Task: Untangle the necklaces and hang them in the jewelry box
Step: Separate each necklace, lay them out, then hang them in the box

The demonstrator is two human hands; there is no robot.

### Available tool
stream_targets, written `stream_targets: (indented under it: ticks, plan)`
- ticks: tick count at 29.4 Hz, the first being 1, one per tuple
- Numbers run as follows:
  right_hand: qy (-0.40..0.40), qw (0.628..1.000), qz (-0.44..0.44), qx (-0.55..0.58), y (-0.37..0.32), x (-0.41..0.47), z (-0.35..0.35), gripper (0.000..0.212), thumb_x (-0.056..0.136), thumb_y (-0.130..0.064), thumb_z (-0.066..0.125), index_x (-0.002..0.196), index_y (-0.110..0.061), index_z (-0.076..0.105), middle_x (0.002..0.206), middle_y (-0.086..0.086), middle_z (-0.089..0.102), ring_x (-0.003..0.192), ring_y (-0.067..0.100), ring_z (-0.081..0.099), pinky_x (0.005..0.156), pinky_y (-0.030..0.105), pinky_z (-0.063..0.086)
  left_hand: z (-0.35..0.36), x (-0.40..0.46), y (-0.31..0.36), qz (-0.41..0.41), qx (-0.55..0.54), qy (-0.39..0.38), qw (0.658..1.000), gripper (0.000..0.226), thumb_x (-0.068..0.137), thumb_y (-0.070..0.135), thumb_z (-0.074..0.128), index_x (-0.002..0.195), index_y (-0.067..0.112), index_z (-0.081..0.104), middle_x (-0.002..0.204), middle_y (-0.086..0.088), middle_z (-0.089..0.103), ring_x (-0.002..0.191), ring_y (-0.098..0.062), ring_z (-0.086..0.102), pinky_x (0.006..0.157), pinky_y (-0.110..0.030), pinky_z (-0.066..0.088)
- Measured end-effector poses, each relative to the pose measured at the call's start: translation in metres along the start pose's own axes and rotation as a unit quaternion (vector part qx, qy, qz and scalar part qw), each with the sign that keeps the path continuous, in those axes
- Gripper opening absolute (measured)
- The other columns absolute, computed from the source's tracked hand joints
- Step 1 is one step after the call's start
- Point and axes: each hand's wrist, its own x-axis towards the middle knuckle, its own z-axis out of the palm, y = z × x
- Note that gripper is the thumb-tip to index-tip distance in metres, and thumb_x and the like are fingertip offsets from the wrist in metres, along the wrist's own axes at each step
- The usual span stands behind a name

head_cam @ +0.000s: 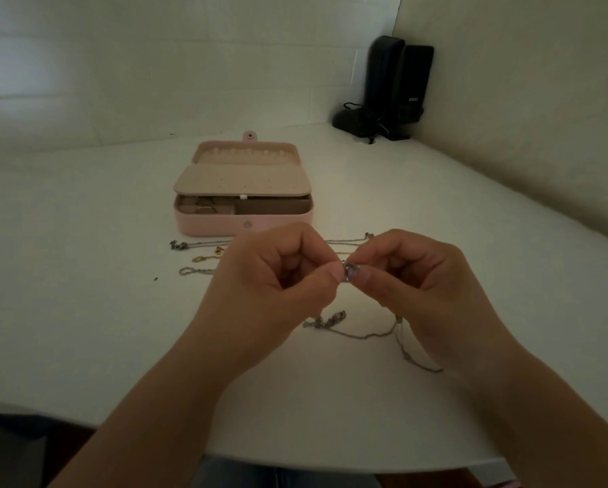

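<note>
Counter (84,213): white, with a rounded near edge; it carries everything here.
Walls: pale, meeting in a corner at the far right.
Speakers (397,86): two black upright ones in that far corner, with a dark cable bundle at their foot.
Jewelry box (242,191): one, pink, lying open beyond the hands; its long axis runs left to right. The lid lies back with a row of small hooks along its far edge, a perforated beige flap lies over the middle, and the tray compartments face the viewer.
Left hand (271,276): fingers curled, thumb and forefinger pinching the held necklace from the left.
Right hand (411,276): fingers curled, thumb and forefinger pinching the same piece from the right.
Held necklace (350,271): one silver chain, its small clustered part caught between both hands' fingertips above the counter; the rest drops behind the hands and trails across the counter just below them, mostly left to right, with a tail running toward the near right.
Necklaces on counter (197,257): at least three more, lying between box and hands, stretched roughly left to right; one is gold, the others silver. Their right ends are partly hidden by the hands.
</note>
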Motion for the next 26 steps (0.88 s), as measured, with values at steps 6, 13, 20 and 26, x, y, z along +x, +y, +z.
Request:
stream_targets:
  ticks: [6,13,20,26]
  plan:
    - [0.094,0.992,-0.049,-0.075,-0.0018,-0.0003,0.0005,0.011,0.070,-0.017,0.077,0.074,-0.027,0.074,0.065,-0.007,0.067,0.055,0.030,0.046,0.050,0.029,0.037,0.0000,0.0043,-0.0033,-0.062,0.029,0.079,0.994,0.020,0.072,0.017,0.056,0.054,0.026,0.055,0.040,0.009,0.052,0.035,-0.002,0.041,0.041,-0.009,0.032]
    - [0.098,0.976,-0.068,-0.183,-0.0035,-0.0015,0.0073,0.021,0.073,-0.020,0.073,0.080,-0.036,0.062,0.068,-0.005,0.062,0.045,0.010,0.040,0.044,0.015,0.031,-0.0020,0.0074,-0.0005,-0.149,-0.071,0.064,0.984,0.023,0.069,0.019,0.050,0.048,0.023,0.059,0.037,0.003,0.048,0.032,-0.004,0.035,0.037,-0.011,0.028]
    - [0.093,0.969,-0.072,-0.216,-0.0019,-0.0010,0.0072,0.010,0.075,-0.029,0.068,0.075,-0.035,0.060,0.076,-0.008,0.063,0.055,-0.001,0.051,0.052,0.007,0.035,-0.0036,0.0058,-0.0013,-0.193,-0.152,-0.024,0.969,0.026,0.072,0.017,0.047,0.049,0.022,0.057,0.040,0.005,0.047,0.034,-0.007,0.034,0.035,-0.013,0.029]
    - [0.046,0.999,0.010,0.009,-0.0008,0.0023,-0.0001,0.014,0.073,-0.027,0.064,0.075,-0.014,0.068,0.074,0.000,0.069,0.070,0.005,0.061,0.067,0.015,0.047,-0.0040,0.0066,-0.0029,-0.218,-0.152,-0.015,0.964,0.023,0.069,0.019,0.045,0.049,0.024,0.057,0.048,0.004,0.054,0.038,-0.007,0.041,0.035,-0.014,0.031]
